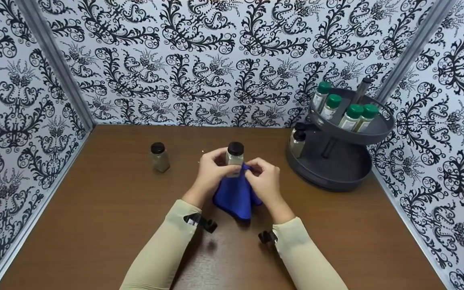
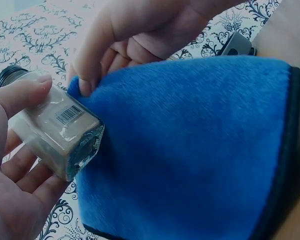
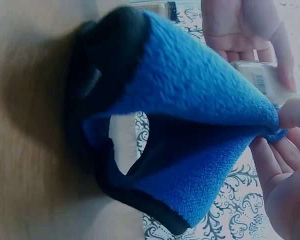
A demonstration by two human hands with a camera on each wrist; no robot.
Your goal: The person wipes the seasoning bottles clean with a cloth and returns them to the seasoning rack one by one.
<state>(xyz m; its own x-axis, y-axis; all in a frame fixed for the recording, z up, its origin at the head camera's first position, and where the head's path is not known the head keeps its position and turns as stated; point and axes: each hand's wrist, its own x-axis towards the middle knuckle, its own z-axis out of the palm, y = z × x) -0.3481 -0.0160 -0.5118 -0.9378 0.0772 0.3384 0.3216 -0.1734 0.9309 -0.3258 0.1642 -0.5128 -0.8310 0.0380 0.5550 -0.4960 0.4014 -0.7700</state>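
My left hand (image 1: 212,168) grips a square glass spice jar (image 2: 65,120) with a black lid, thumb across one side and fingers behind. A barcode label and pale contents show on the jar in the left wrist view. Close beside it, my right hand (image 1: 265,179) pinches a blue cloth (image 1: 234,197) between thumb and fingers. The fuzzy cloth, edged in dark trim, hangs down in folds from that pinch, just below and right of the jar. Whether the cloth touches the jar I cannot tell.
Left on the brown table (image 1: 107,209) stands another black-lidded jar (image 1: 160,158). At the right is a dark two-tier round rack (image 1: 336,187); several green-capped jars (image 1: 332,105) fill part of its top tier, and black-lidded jars (image 1: 297,144) stand on the lower one. Patterned walls surround the table.
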